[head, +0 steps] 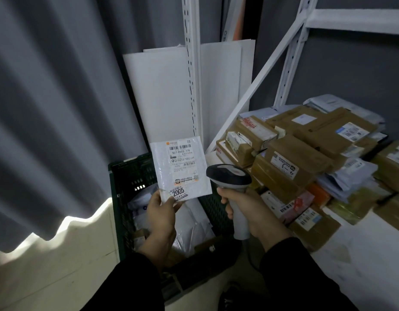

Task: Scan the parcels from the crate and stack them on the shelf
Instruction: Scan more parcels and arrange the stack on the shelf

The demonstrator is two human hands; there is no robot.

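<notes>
While the left hand [160,212] is pinching its lower left corner, the small white parcel [181,168] is standing upright in the air above the dark green crate [131,176]. Its printed label is facing the camera, and a sticker reading 2005 is showing near the bottom edge. The left grip is clamping on that corner, with the thumb lying across the front and the fingers sitting behind.

Just to the parcel's right, the right hand [245,209] is wrapping around the pale handle of a barcode scanner [229,178], its grip closing firmly on that handle. The scanner's dark head is sitting beside the parcel's lower right edge, and I cannot tell whether the two are touching. Black sleeves [295,277] are covering both forearms.

Below the hands, the crate is resting on the floor [48,277] and is holding white plastic mailers [194,230] and some brown cardboard.

To the right, the white shelf [362,254] is carrying a pile of parcels [306,158], brown taped boxes and pale mailers lying in overlapping layers.

Behind the crate, white boards [162,93] are leaning upright, with a slotted white upright [191,63] of the rack standing in front of them. A pleated grey curtain [59,86] is hanging along the left side.
</notes>
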